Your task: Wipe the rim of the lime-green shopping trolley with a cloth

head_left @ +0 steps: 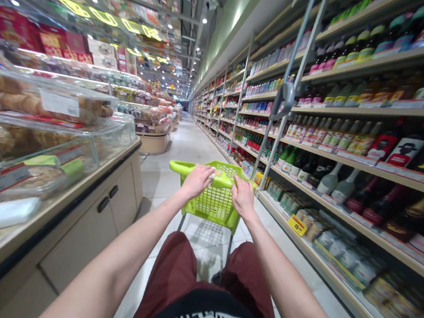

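Note:
A lime-green shopping cart (211, 204) with a latticed basket stands right in front of me on the tiled floor. My left hand (198, 180) is closed over the left-middle part of its handlebar, with a small pale thing, too small to name, by the fingers. Toward the right end of the same bar, my right hand (243, 196) is closed on it, fingers pointing forward. Through the lattice I make out no goods in the basket.
On the right runs a long shelf (364, 168) of bottles and cans, with a sliding ladder (285, 101) against it. To the left stands a glass-topped counter (116, 180) with packaged baked goods. A tiled aisle (184, 131) stretches ahead past more display stands (153, 141).

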`<action>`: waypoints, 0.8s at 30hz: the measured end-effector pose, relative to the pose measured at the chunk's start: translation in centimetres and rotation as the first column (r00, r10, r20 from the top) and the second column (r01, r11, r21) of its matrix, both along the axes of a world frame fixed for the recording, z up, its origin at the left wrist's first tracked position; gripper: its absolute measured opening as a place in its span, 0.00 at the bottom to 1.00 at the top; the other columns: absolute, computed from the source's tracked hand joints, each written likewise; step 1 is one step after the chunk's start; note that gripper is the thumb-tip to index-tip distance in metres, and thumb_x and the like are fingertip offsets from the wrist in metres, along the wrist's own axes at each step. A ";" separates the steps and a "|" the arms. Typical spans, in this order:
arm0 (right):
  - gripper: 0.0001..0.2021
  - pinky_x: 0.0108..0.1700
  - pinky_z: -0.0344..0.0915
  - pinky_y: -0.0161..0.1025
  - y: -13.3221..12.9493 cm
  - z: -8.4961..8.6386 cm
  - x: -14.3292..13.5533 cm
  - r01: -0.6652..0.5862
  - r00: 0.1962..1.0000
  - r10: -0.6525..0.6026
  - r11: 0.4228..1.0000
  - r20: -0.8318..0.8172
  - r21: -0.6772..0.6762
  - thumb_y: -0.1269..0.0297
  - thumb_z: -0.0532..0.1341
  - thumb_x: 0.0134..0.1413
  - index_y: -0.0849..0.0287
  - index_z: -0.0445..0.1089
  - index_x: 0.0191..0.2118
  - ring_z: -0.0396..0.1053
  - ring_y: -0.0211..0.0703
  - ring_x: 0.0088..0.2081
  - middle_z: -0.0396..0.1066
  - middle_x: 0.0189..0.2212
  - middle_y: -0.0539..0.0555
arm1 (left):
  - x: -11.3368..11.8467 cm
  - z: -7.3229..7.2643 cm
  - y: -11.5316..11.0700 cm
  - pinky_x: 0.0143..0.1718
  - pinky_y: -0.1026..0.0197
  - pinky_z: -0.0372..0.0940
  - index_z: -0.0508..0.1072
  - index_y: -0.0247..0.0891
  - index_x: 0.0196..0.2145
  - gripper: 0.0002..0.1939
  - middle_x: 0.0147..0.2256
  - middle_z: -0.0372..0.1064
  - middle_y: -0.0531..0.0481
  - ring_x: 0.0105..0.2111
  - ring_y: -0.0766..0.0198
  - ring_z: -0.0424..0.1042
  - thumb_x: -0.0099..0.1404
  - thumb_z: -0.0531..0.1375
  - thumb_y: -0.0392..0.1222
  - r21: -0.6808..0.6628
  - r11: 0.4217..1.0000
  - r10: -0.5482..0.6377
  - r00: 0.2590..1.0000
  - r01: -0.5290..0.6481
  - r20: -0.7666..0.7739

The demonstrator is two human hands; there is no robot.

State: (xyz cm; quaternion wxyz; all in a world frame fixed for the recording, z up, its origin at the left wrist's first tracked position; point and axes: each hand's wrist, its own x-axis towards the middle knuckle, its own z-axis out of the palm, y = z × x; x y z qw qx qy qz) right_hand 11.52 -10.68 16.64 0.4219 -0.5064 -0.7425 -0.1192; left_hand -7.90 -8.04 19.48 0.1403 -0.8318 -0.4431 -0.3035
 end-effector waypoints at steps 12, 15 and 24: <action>0.19 0.56 0.42 0.50 -0.3 -1.0 0.0 0.025 0.999 -0.022 0.995 -0.026 0.100 0.70 0.48 0.51 0.62 0.60 0.50 0.61 0.45 0.46 0.67 0.44 0.57 | 5.0 -0.1 -1.3 0.58 0.50 0.45 0.61 0.36 0.50 0.17 0.53 0.58 0.44 0.55 0.60 0.53 0.63 0.46 0.38 0.078 0.976 -0.194 0.976 0.201 -0.096; 0.18 0.55 0.42 0.51 -0.2 -1.0 0.7 0.037 0.997 -0.029 0.992 -0.072 0.118 0.69 0.48 0.51 0.61 0.62 0.48 0.63 0.44 0.44 0.68 0.41 0.56 | 3.2 -0.1 -0.5 0.56 0.49 0.47 0.63 0.36 0.48 0.16 0.51 0.60 0.44 0.53 0.58 0.56 0.63 0.48 0.41 0.095 0.978 -0.181 0.982 0.185 -0.049; 0.16 0.51 0.48 0.46 -0.6 0.3 2.3 0.041 0.986 -0.030 0.997 -0.164 0.061 0.66 0.49 0.50 0.60 0.65 0.44 0.65 0.43 0.41 0.71 0.37 0.54 | -1.8 -1.1 1.7 0.52 0.49 0.54 0.66 0.35 0.44 0.15 0.45 0.65 0.43 0.47 0.59 0.62 0.63 0.48 0.41 0.097 0.995 0.015 0.983 -0.033 0.181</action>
